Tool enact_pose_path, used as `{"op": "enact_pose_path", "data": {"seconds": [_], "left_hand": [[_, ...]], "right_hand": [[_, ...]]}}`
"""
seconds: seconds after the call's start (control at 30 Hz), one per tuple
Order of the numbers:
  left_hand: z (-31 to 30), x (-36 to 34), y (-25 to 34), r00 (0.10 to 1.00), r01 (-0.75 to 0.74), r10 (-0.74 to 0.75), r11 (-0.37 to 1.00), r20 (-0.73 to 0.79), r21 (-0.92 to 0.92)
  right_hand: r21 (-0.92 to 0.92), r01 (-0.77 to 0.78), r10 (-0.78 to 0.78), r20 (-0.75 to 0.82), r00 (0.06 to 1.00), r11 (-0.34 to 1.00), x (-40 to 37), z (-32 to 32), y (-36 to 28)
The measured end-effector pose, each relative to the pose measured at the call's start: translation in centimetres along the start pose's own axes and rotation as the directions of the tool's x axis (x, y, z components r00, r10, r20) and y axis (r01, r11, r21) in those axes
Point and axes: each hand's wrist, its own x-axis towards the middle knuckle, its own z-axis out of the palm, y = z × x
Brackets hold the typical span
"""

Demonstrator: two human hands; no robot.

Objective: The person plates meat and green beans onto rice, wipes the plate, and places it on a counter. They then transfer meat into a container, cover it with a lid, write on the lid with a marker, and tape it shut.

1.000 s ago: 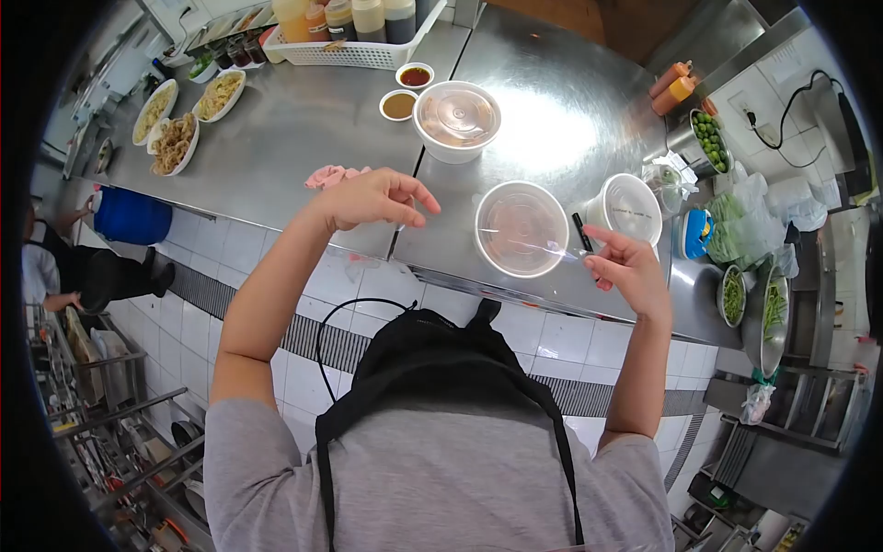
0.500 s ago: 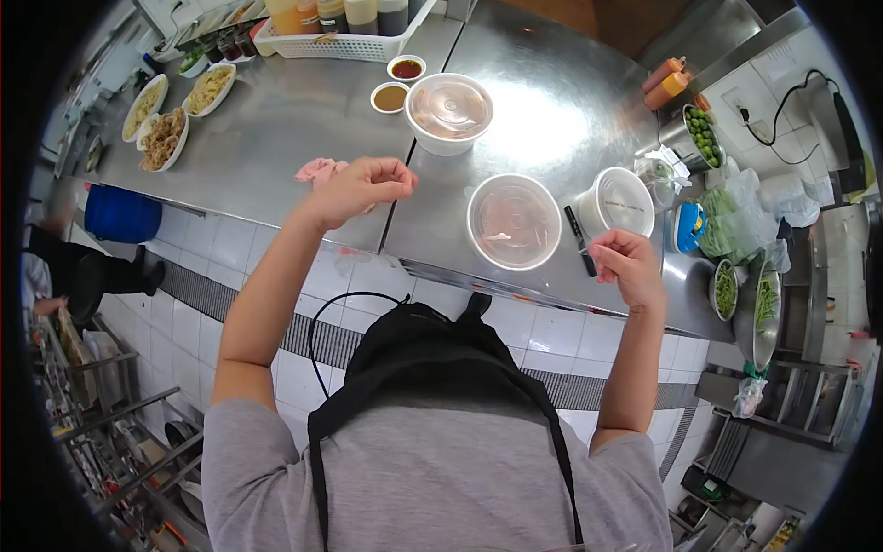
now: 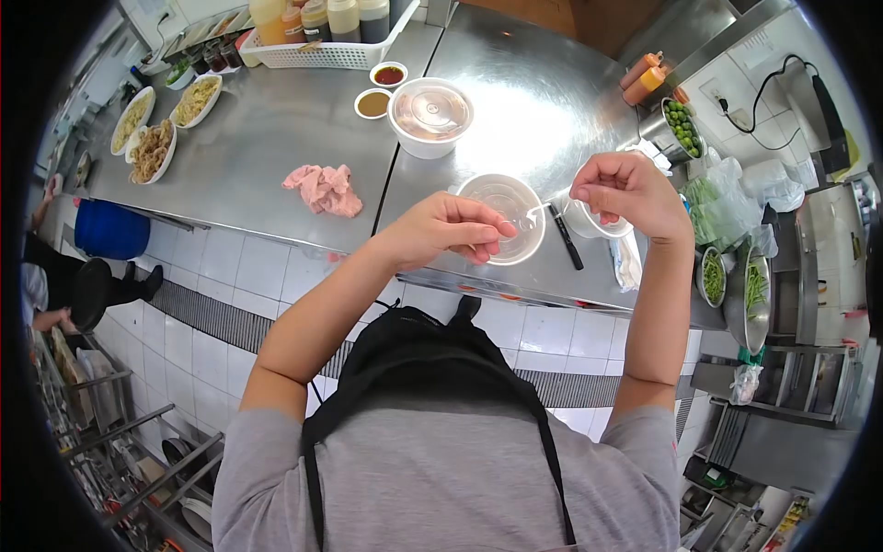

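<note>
Over the front tub, my left hand [image 3: 449, 228] is closed, thumb against fingers. My right hand [image 3: 633, 195] is raised over the right-hand tub, also in a pinch. A thin whitish see-through strand [image 3: 543, 210] shows between the two hands; I cannot tell what it is or which hand grips it. Beneath lies a white tub with a clear lid [image 3: 520, 248], partly covered by my left fingers. My right hand overlaps the second lidded tub [image 3: 579, 221]. A black marker [image 3: 566, 237] lies between the tubs. Farther back stands a third lidded tub [image 3: 430, 115].
Left of my hands lies a crumpled pink cloth [image 3: 324, 190]. Small cups of red sauce [image 3: 389, 74] and brown sauce [image 3: 372, 103] stand near a white basket [image 3: 322, 57] of bottles. Plates of fried food [image 3: 152, 155] are at left; a pot of green limes [image 3: 676, 129] is at right.
My left hand has moved right, from beside the pink cloth to over the front tub. My right hand has risen over the right-hand tub. A thin strand now shows between them.
</note>
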Motion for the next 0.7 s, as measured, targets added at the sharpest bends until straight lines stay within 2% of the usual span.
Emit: {"op": "enact_pose_path", "data": {"seconds": [0.03, 0.1, 0.13, 0.2, 0.33, 0.4, 0.43, 0.5, 0.57, 0.7], "left_hand": [[0.2, -0.2, 0.1, 1.0, -0.004, 0.004, 1.0, -0.003, -0.002], [0.5, -0.7, 0.7, 0.985, 0.108, -0.108, 0.994, -0.132, -0.006], [0.2, -0.8, 0.4, 0.985, 0.101, -0.102, 0.995, -0.14, -0.008], [-0.8, -1.4, -0.1, 0.969, 0.247, -0.241, 0.961, -0.062, 0.124], [-1.5, -3.0, -0.3, 0.966, 0.241, -0.24, 0.97, -0.1, -0.002], [-2.1, -3.5, -1.0, 0.956, 0.199, -0.205, 0.979, -0.21, -0.049], [-2.4, -3.8, -1.4, 0.955, 0.196, -0.202, 0.979, -0.215, -0.051], [-2.7, -4.3, -1.8, 0.93, 0.176, -0.217, 0.972, -0.298, -0.156], [-2.7, -4.7, -1.8, 0.926, 0.159, -0.203, 0.974, -0.319, -0.159], [-2.5, -5.2, -1.5, 0.908, 0.138, -0.167, 0.985, -0.383, -0.103]], "right_hand": [[-0.027, -0.033, 0.033, 0.024, 0.999, 0.999, 0.1, -0.1, 0.1], [-0.039, -0.023, 0.023, -0.011, 1.0, 0.999, 0.2, 0.1, 0.2], [-0.048, -0.017, 0.014, -0.049, 0.999, 0.999, 0.3, 0.1, 0.1], [-0.042, -0.014, 0.012, -0.047, 0.999, 0.999, 0.1, -0.6, -0.1], [-0.075, -0.042, 0.037, -0.069, 0.997, 0.996, 0.3, -1.2, 0.1], [-0.088, -0.057, 0.05, -0.079, 0.996, 0.995, 0.6, -1.9, 0.8], [-0.071, -0.078, 0.071, -0.1, 0.992, 0.994, 0.8, -2.2, 1.4], [-0.056, -0.097, 0.09, -0.116, 0.989, 0.994, 1.1, -2.8, 2.3], [-0.02, -0.112, 0.11, -0.065, 0.992, 0.994, 1.4, -2.9, 3.0], [-0.006, -0.109, 0.109, -0.073, 0.991, 0.994, 1.4, -2.4, 3.8]]}}
